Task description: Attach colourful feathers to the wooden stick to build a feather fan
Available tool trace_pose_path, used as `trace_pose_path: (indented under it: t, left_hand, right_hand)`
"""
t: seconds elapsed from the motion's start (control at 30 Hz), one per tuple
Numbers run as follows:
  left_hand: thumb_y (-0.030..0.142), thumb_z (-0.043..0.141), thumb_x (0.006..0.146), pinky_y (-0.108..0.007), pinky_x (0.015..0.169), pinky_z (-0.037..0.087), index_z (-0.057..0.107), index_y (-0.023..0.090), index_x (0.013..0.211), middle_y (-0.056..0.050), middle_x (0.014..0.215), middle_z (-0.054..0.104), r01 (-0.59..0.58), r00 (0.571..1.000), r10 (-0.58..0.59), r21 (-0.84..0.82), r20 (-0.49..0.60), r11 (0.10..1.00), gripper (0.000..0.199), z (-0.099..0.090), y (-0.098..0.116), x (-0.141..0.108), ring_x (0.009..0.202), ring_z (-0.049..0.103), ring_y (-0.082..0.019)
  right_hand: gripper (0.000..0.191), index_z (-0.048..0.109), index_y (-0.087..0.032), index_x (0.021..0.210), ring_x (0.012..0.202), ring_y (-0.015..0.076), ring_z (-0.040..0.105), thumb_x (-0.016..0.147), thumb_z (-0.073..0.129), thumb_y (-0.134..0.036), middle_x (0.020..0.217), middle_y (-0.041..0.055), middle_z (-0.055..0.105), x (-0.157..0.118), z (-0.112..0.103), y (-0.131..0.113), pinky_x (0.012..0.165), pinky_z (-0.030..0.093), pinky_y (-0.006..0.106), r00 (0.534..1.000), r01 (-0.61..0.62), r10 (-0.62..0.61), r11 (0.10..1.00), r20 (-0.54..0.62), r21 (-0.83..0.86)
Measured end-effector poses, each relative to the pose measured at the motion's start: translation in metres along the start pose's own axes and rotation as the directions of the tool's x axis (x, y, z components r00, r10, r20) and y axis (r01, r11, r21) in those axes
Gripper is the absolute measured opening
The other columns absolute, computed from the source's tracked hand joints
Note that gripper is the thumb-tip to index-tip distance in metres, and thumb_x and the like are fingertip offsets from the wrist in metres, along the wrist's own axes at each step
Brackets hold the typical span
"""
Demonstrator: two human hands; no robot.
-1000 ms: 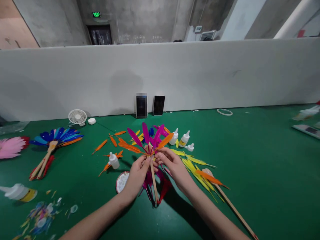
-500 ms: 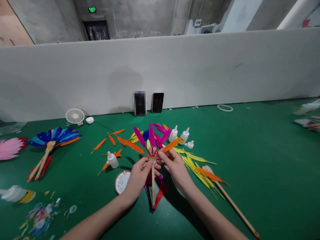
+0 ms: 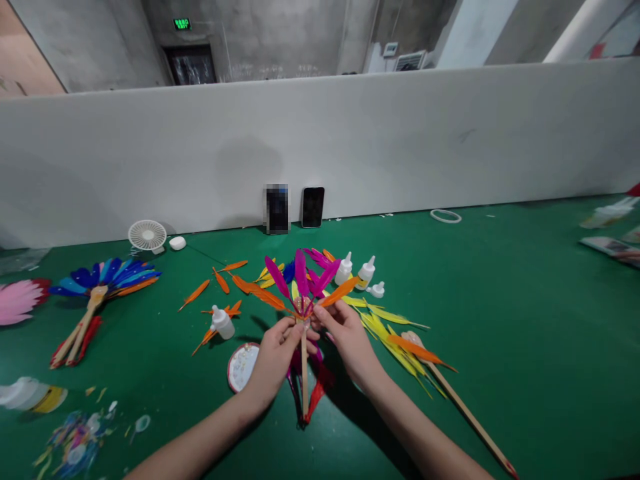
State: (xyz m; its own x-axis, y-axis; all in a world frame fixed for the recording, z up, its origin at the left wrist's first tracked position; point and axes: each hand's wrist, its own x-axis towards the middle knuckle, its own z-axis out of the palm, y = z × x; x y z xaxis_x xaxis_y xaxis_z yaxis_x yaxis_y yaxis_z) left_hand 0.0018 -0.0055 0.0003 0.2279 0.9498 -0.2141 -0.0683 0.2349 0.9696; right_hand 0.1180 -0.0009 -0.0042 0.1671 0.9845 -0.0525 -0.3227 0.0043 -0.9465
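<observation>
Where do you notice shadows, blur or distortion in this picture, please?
Head view: a dark shadow lies on the green table beside the right hand; head view: a soft, rounded shadow shows on the white partition; head view: the left phone has pixelated edges; head view: the bottle near the right edge looks smeared.

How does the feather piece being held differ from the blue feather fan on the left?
Colour: the held piece shows magenta feathers and orange feathers; the blue fan is mostly blue.
Spacing: the held piece has wide gaps; the blue fan is densely packed.
Pose: the left hand and right hand grip the held piece; the blue fan lies on the table.
Both spread feathers from a wooden handle.
</observation>
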Motion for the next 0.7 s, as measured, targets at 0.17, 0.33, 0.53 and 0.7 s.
trace_pose_path:
  t: [0.17, 0.33, 0.53, 0.7]
  left_hand:
    - [0.052, 0.063, 0.059, -0.023, 0.053, 0.044, 0.056, 0.015, 0.068, 0.000, 0.056, 0.061, -0.004, 1.000, 0.004, -0.014, -0.001, 1.000, 0.039, 0.001, 0.003, -0.001, 0.049, 0.054, -0.011]
    - [0.051, 0.064, 0.059, -0.023, 0.052, 0.044, 0.056, 0.014, 0.067, 0.001, 0.054, 0.059, -0.005, 1.000, 0.005, -0.026, 0.002, 1.000, 0.038, 0.001, 0.003, -0.002, 0.048, 0.053, -0.010]
    - [0.048, 0.061, 0.063, -0.024, 0.056, 0.046, 0.055, 0.015, 0.069, -0.001, 0.062, 0.064, -0.038, 0.999, 0.037, -0.054, -0.033, 0.998, 0.034, -0.001, -0.002, 0.002, 0.052, 0.057, -0.011]
    - [0.047, 0.061, 0.064, -0.026, 0.060, 0.047, 0.054, 0.016, 0.069, -0.002, 0.065, 0.066, -0.072, 0.991, 0.064, -0.056, -0.120, 0.996, 0.032, -0.005, 0.000, 0.005, 0.056, 0.060, -0.013]
  right_hand:
    - [0.032, 0.056, -0.018, 0.063, 0.054, 0.0115, 0.052, 0.057, 0.070, -0.046, 0.055, -0.0034, 0.055, 0.001, -0.001, 0.001, 0.055, 0.042, 0.026, 0.999, 0.022, -0.022, 1.000, 0.024, -0.005]
    - [0.031, 0.055, -0.018, 0.064, 0.054, 0.0111, 0.051, 0.059, 0.068, -0.046, 0.055, -0.0033, 0.054, 0.000, -0.001, 0.001, 0.055, 0.041, 0.025, 0.999, 0.023, -0.023, 1.000, 0.029, -0.020]
    - [0.030, 0.054, -0.019, 0.068, 0.057, 0.0113, 0.050, 0.061, 0.066, -0.045, 0.061, -0.0027, 0.055, 0.002, -0.001, 0.006, 0.058, 0.040, 0.025, 0.997, 0.070, -0.068, 0.996, 0.038, -0.055]
    - [0.027, 0.055, -0.019, 0.069, 0.057, 0.0119, 0.049, 0.061, 0.065, -0.043, 0.060, -0.0038, 0.052, 0.002, -0.003, 0.011, 0.058, 0.040, 0.025, 0.995, 0.051, -0.043, 0.995, 0.089, -0.085]
